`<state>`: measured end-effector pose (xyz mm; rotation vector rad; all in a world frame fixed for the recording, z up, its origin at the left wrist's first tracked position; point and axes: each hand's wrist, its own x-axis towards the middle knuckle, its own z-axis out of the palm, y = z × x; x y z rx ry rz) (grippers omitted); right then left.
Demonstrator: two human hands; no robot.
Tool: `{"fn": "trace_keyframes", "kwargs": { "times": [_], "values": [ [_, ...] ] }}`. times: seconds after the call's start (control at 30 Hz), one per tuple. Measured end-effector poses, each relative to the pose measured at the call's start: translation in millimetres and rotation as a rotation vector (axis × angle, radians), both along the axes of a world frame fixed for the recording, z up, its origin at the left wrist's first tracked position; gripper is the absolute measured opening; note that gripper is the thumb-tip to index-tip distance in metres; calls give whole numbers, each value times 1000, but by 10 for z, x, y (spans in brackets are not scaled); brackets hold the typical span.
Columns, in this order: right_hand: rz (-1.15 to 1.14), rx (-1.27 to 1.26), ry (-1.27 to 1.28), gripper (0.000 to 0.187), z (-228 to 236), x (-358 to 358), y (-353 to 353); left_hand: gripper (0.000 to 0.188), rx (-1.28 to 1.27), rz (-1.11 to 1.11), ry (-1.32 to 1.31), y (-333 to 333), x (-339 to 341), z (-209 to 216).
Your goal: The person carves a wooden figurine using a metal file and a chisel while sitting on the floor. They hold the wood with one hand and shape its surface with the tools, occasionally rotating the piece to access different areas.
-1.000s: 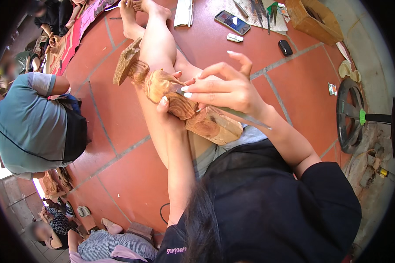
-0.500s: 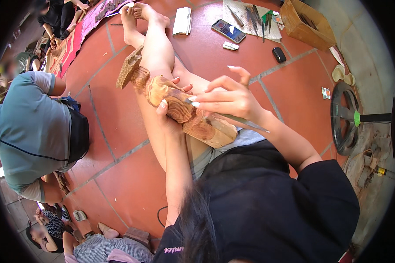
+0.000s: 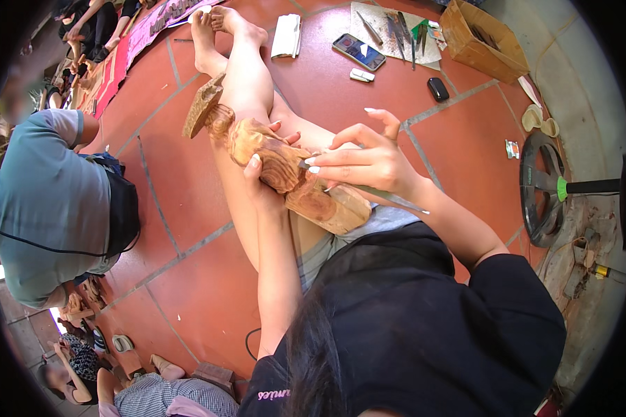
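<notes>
Across my lap lies a carved wooden figurine [image 3: 271,165], with a wide flat piece at its far end and a plain block-like base near my waist. My left hand [image 3: 260,186] is wrapped round its middle from below, thumb on the near side. A thin grey metal carving chisel [image 3: 395,199] is pinched in my right hand [image 3: 377,164]. Its tip touches or nearly touches the ringed grain of the figurine's middle, and its back end sticks out below my wrist. My little finger is raised.
On the tiled floor ahead lie a phone [image 3: 358,52], folded white paper [image 3: 286,36], a small black case [image 3: 438,89] and several carving tools [image 3: 401,31] on a sheet. A cardboard box [image 3: 483,45] stands far right, a black round stand [image 3: 541,191] nearer. At left sits a person [image 3: 55,194].
The figurine and both hands have shifted very slightly leftward in the picture, along with the floor things. The grips are the same, with the chisel tip still at the figurine's middle.
</notes>
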<state>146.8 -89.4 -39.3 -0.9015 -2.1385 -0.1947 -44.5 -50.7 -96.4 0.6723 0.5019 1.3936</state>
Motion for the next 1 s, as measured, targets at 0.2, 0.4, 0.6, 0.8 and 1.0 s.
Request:
{"fn": "trace_keyframes", "kwargs": {
  "times": [0.2, 0.4, 0.6, 0.8, 1.0],
  "values": [
    [-32, 96, 57, 15, 150, -227, 225, 74, -13, -56, -26, 81, -86, -183],
    [-58, 28, 48, 14, -33, -133, -64, 73, 4, 22, 22, -6, 3, 10],
    [-82, 109, 10, 19, 98, -197, 47, 72, 2, -4, 35, 14, -18, 31],
    [-38, 43, 9, 20, 3, -141, -73, 68, 23, -4, -41, 16, -1, -5],
    [-63, 81, 7, 23, 111, -194, 10, 69, -9, 10, -59, 15, 1, 17]
  ]
}}
